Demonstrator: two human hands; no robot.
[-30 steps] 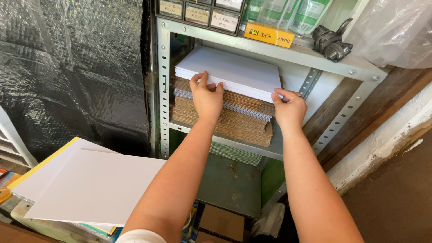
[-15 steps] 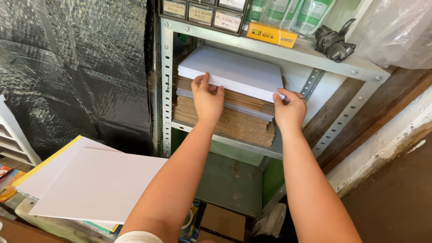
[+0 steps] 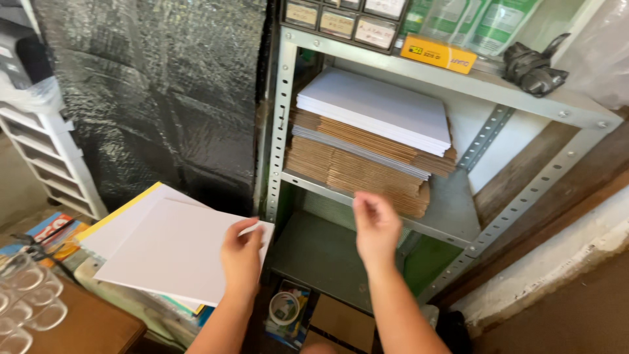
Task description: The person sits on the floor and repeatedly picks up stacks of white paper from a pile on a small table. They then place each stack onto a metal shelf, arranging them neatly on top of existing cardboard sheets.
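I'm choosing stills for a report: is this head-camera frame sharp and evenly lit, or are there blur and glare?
Head view: the right hand is smeared by motion blur at the fingertips; the left hand, on the large white card sheet, is sharper. The stacked white and brown cardboard sheets are crisp. The black crinkled plastic sheeting shows speckled glare; the grey metal shelf rack leans from wide-angle distortion.

A grey metal shelf (image 3: 452, 226) with perforated uprights carries a stack of flattened brown cardboard (image 3: 357, 172), topped by a pile of white sheets (image 3: 377, 108). On the board above lie a yellow box (image 3: 438, 54) and a dark crumpled glove (image 3: 531, 69). Lower left, more white sheets (image 3: 171, 249) rest on a cluttered pile.
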